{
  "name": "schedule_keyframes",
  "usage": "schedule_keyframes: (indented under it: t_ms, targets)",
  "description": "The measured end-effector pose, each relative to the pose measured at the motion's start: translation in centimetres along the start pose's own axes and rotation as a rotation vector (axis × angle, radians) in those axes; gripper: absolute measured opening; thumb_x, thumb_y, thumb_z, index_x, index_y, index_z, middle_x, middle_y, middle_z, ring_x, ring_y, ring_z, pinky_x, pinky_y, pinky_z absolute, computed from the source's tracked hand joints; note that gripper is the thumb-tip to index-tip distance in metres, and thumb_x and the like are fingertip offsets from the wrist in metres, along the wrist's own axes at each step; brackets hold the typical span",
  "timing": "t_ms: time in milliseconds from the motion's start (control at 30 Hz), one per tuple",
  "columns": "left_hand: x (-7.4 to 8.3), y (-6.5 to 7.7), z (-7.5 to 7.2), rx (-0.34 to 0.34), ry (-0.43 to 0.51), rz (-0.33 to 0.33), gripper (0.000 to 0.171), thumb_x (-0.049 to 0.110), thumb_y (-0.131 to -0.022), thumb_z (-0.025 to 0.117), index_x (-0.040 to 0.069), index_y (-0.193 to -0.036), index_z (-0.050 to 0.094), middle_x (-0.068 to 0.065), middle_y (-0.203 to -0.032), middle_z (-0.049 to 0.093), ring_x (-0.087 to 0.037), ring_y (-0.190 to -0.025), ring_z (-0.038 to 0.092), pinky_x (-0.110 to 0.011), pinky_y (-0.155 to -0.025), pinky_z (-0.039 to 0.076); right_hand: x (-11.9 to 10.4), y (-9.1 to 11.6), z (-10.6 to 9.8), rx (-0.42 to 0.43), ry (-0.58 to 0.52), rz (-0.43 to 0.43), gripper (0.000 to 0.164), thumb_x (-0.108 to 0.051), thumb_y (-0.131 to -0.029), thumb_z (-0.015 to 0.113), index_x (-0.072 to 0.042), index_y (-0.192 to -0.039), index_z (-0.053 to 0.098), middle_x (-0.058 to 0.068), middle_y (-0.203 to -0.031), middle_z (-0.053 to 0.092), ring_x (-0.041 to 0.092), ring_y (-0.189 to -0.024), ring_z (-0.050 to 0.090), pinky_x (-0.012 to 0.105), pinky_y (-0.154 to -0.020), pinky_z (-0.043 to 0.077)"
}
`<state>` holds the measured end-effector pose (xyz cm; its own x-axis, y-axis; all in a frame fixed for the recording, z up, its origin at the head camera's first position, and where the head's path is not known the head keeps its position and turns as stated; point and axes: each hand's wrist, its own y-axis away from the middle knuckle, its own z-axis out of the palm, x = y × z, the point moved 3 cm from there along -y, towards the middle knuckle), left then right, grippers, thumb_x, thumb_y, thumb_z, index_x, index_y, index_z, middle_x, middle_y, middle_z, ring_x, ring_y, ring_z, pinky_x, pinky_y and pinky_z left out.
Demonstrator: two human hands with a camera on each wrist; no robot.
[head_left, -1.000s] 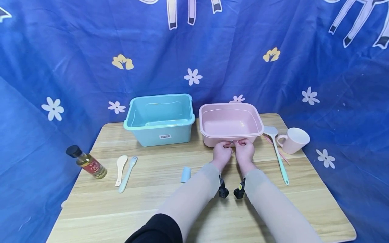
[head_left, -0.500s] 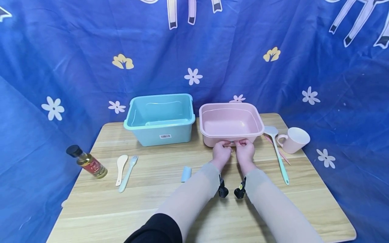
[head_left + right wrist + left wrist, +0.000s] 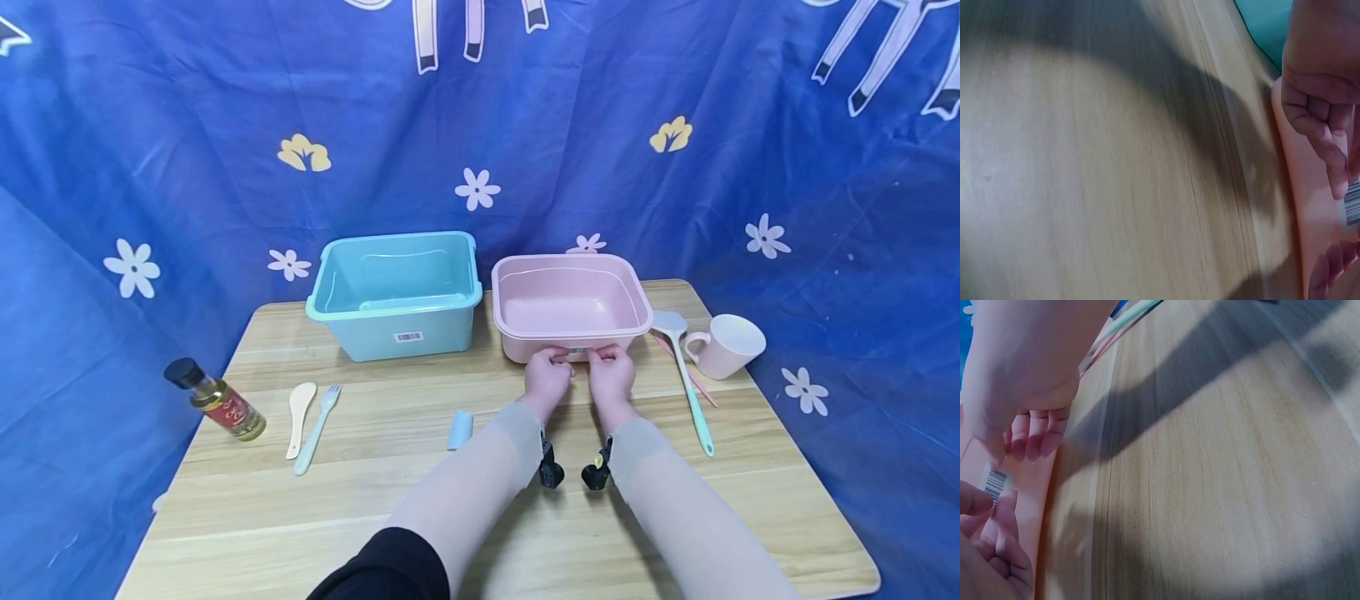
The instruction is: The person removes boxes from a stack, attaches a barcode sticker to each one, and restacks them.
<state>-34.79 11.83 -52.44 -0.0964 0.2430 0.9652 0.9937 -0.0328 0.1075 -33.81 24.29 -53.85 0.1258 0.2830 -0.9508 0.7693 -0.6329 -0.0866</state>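
Note:
Both hands are at the front wall of the pink plastic tub (image 3: 517,343), over a small barcode sticker (image 3: 577,351). My left hand (image 3: 547,377) has thumb and index finger together at the sticker's left end, pinching at its edge. The left wrist view shows the striped sticker (image 3: 995,482) lying between the two hands. Against its other end rests the thumb of my right hand (image 3: 611,379); that hand's other fingers hang loosely bent along the tub wall. In the right wrist view the left hand (image 3: 1322,94) partly covers the sticker (image 3: 1352,203).
Left of the pink tub stands a blue tub (image 3: 390,333). A light blue piece (image 3: 460,431) lies mid-table. Farther left are a spoon (image 3: 297,417), a fork (image 3: 318,429) and an oil bottle (image 3: 227,408). To the right lie a turner (image 3: 692,392), a pink stick (image 3: 703,390) and a mug (image 3: 726,346).
My right hand has shifted slightly to the right along the tub wall, uncovering more of the barcode sticker. The left hand has stayed in place.

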Motion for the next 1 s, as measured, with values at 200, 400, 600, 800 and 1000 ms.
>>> schedule_keyframes:
  t_ms: [200, 400, 600, 800, 1000]
  targets:
    - [-0.3, -0.1, 0.3, -0.013, 0.049, -0.012, 0.035, -0.009, -0.082, 0.056, -0.001, -0.113, 0.070, -0.015, -0.078, 0.071, -0.025, -0.072, 0.069, -0.018, -0.052, 0.041, 0.7, 0.2, 0.1, -0.124, -0.256, 0.108, 0.007, 0.001, -0.091, 0.057, 0.006, -0.091, 0.063, 0.009, -0.070, 0.056, 0.011, -0.049, 0.050, 0.020, -0.044, 0.042]
    - [-0.5, -0.2, 0.7, -0.073, 0.267, -0.068, 0.040, -0.015, -0.083, 0.052, -0.003, -0.119, 0.066, -0.016, -0.075, 0.070, -0.028, -0.069, 0.068, -0.028, -0.060, 0.053, 0.7, 0.5, 0.2, -0.228, -0.354, 0.168, 0.019, 0.004, -0.091, 0.051, 0.008, -0.104, 0.065, 0.006, -0.071, 0.057, 0.010, -0.050, 0.051, 0.023, -0.048, 0.046]
    - [-1.0, -0.2, 0.8, -0.086, 0.330, -0.117, 0.044, -0.016, -0.081, 0.053, -0.006, -0.122, 0.063, -0.014, -0.089, 0.068, -0.012, -0.061, 0.061, -0.032, -0.065, 0.054, 0.8, 0.5, 0.4, -0.306, -0.377, 0.229, 0.021, 0.003, -0.094, 0.052, 0.009, -0.111, 0.063, 0.006, -0.070, 0.057, 0.010, -0.050, 0.050, 0.023, -0.048, 0.044]
    - [-1.2, -0.3, 0.9, -0.102, 0.334, -0.131, 0.041, -0.014, -0.080, 0.057, -0.005, -0.120, 0.064, -0.011, -0.087, 0.067, -0.011, -0.060, 0.059, -0.029, -0.064, 0.054, 0.7, 0.7, 0.4, -0.352, -0.390, 0.267, 0.025, 0.002, -0.095, 0.052, 0.009, -0.117, 0.062, 0.005, -0.072, 0.057, 0.010, -0.051, 0.050, 0.023, -0.048, 0.044]
    - [-0.4, -0.2, 0.8, -0.129, 0.412, -0.098, 0.039, -0.012, -0.083, 0.058, -0.006, -0.122, 0.062, -0.007, -0.073, 0.065, -0.013, -0.058, 0.060, -0.036, -0.069, 0.056, -0.5, 0.9, 0.5, -0.343, -0.398, 0.227, 0.026, 0.000, -0.093, 0.054, 0.007, -0.116, 0.064, 0.002, -0.073, 0.056, 0.011, -0.057, 0.050, 0.023, -0.052, 0.043]
